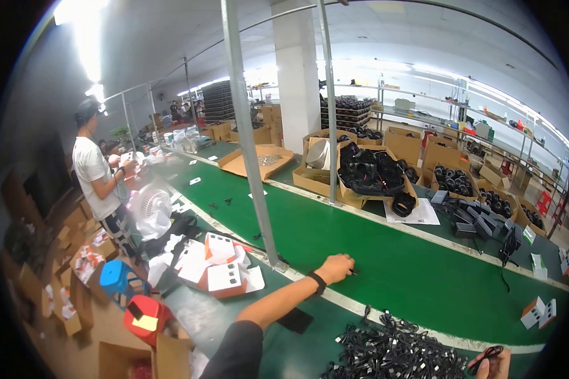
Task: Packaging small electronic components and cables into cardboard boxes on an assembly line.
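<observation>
My left hand (337,268), with a dark band on the wrist, is stretched out over the green conveyor belt (385,252). Its fingers are closed, and a small black piece (354,273) pokes out from under them; the rest is hidden. At the lower right edge, my right hand (498,364) grips a coiled black cable (485,360). Between the two arms lies a big heap of black cables (398,349) with light plugs, on the near bench beside the belt. A dark phone-like slab (295,320) rests under my left forearm.
Metal posts (250,139) rise along the belt. White-and-orange boxes (224,278) are stacked at the left; another box (534,312) stands on the belt at right. Beyond are cartons of black parts (373,170). A person (98,167) stands at far left behind a fan (152,203).
</observation>
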Tool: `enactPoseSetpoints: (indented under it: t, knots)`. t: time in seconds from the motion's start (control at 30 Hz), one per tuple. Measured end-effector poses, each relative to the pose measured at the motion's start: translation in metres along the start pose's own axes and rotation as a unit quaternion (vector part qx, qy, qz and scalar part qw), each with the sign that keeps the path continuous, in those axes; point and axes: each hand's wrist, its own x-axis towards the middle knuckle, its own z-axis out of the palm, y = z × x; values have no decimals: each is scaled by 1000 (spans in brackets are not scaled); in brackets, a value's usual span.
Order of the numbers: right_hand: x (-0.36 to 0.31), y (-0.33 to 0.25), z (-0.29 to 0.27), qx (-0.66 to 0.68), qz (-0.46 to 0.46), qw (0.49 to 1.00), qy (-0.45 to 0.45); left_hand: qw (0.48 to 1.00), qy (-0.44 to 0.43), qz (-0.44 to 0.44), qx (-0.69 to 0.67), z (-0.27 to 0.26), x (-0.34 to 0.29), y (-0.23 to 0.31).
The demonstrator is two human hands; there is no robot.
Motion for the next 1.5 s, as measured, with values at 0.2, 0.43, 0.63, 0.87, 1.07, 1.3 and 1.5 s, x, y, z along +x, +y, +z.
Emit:
enactPoseSetpoints:
  t: [0.2,0.43,0.63,0.87,1.07,1.3,1.5]
  knots:
    - [-3,-12,3,3,-38,997,-62,969,17,154,-192,-44,-88,140]
    - [-5,-16,12,20,-9,998,-58,975,-20,130,-179,-77,-213,145]
    - [-7,-15,20,52,4,998,-44,995,-92,-24,-23,-94,-268,75]
    - [-6,-14,4,2,-37,988,-148,989,-114,-12,-95,-73,-260,21]
    - [-7,-24,4,-3,-52,991,-127,987,-137,-25,-80,-86,-250,6]
    - [-5,-21,-1,2,-27,994,-103,991,-126,-43,-33,-93,-242,9]
    - [-2,-19,0,7,-10,995,-100,987,-103,-94,-84,-91,-246,22]
